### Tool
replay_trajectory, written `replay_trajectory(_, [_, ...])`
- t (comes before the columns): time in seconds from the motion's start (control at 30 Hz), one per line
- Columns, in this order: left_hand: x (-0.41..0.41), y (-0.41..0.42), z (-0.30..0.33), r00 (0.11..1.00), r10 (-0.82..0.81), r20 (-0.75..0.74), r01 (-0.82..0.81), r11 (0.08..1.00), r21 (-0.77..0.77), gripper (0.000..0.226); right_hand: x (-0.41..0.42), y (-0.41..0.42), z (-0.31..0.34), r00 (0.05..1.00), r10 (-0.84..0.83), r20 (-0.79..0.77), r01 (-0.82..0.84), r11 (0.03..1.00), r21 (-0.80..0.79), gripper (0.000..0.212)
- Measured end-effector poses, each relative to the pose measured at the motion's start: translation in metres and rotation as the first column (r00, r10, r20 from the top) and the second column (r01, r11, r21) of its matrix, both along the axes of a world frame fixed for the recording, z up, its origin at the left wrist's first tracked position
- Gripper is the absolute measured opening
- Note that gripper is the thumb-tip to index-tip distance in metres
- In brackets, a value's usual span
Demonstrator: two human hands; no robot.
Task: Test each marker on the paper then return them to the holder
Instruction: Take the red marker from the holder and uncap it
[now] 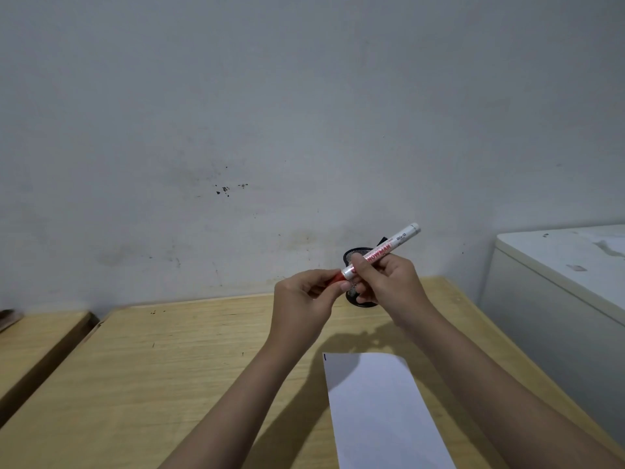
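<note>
A white marker with red lettering [394, 246] is held in the air above the desk, tilted up to the right. My right hand [385, 282] grips its barrel. My left hand [304, 299] pinches the red cap [336, 277] at the marker's lower left end. Behind both hands stands a black mesh holder [355, 257], mostly hidden, with a dark marker tip showing above its rim. A white sheet of paper [378, 411] lies on the desk below my right forearm, with a short dark stroke at its top left corner.
The wooden desk [169, 367] meets a grey wall at the back. A second wooden surface [37, 336] sits to the left across a gap. A white cabinet [558, 282] stands at the right, beside the desk's edge.
</note>
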State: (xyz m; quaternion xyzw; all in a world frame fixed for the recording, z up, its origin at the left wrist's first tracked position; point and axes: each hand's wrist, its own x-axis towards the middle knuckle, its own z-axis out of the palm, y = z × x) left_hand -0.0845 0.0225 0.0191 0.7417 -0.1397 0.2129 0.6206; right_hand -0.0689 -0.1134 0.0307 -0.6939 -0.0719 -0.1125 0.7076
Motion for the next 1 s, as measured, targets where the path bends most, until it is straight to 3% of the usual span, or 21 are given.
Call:
replay_trajectory(0.1, [0.001,0.003,0.001,0.997,-0.052,-0.058,0.052,0.999,-0.005,0.013,0.000,-0.002,-0.001,0.999,0.020,0.051,-0.019,1.000,-0.006,0.022])
replay_trajectory(0.3, [0.000,0.006,-0.001,0.968,-0.197,-0.158,0.169,0.970,-0.173,0.011,-0.002,-0.004,-0.003,0.988,0.030,0.154,-0.030,1.000,0.001,0.018])
replay_trajectory(0.47, [0.007,0.021,-0.007,0.932,-0.226,-0.283,0.157,0.957,-0.245,0.016,0.009,-0.028,0.004,0.986,-0.018,0.167,-0.011,0.984,0.175,0.015])
replay_trajectory(0.63, [0.028,0.024,-0.024,0.952,-0.065,-0.300,0.111,0.984,0.139,0.020,0.007,-0.033,-0.007,0.984,-0.055,0.171,0.036,0.994,0.108,0.015])
replay_trajectory(0.77, [0.047,0.020,-0.041,0.968,0.069,-0.243,0.063,0.865,0.497,0.021,0.002,-0.036,-0.018,0.984,-0.082,0.158,0.070,0.994,0.081,0.016])
replay_trajectory(1.0, [0.072,0.012,-0.057,0.928,0.112,-0.355,0.153,0.755,0.637,0.017,0.000,-0.046,-0.035,0.989,-0.089,0.116,0.086,0.996,0.030,0.018])
